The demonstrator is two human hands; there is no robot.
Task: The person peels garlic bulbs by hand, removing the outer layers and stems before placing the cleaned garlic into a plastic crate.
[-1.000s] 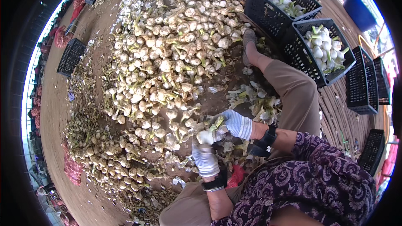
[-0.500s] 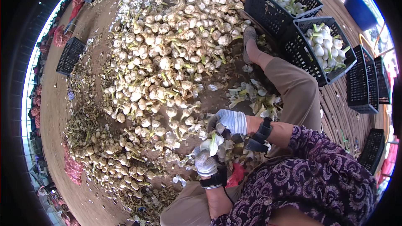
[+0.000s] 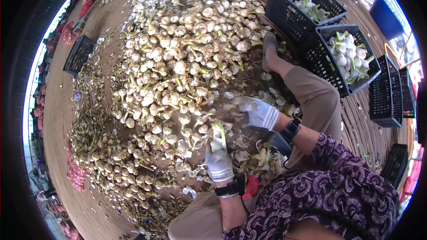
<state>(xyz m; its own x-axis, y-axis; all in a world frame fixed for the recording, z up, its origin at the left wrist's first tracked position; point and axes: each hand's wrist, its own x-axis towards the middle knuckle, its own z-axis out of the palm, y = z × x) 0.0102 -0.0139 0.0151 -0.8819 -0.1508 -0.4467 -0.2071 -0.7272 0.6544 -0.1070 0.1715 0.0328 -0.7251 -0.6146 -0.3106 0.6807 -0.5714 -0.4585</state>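
Observation:
My left hand (image 3: pixel 218 162), in a striped white glove, is closed on a garlic bulb (image 3: pixel 218 142). The bulb looks pale and smooth, and its green-white stem points up and away from me. My right hand (image 3: pixel 260 113), gloved the same way, is apart from the bulb, above and to its right. Its fingers are smeared by motion, so whether they hold anything is hidden. Beyond both hands spreads a big heap of unpeeled garlic bulbs (image 3: pixel 178 66), dirty and with short stems. Loose garlic skins (image 3: pixel 262 155) lie beneath my right forearm.
Two black crates, a nearer one (image 3: pixel 320 66) and a farther one (image 3: pixel 284 18), hold cleaned garlic at the right. Other black crates (image 3: pixel 386 95) stand farther right. A blue tub (image 3: pixel 386 18) is behind. My outstretched leg (image 3: pixel 311 93) lies between heap and crates. A red net sack (image 3: pixel 75 171) lies left.
My right hand has moved up and away from the garlic bulb, which my left hand keeps holding. The bulb's stem now points upward, and my left hand has shifted slightly up.

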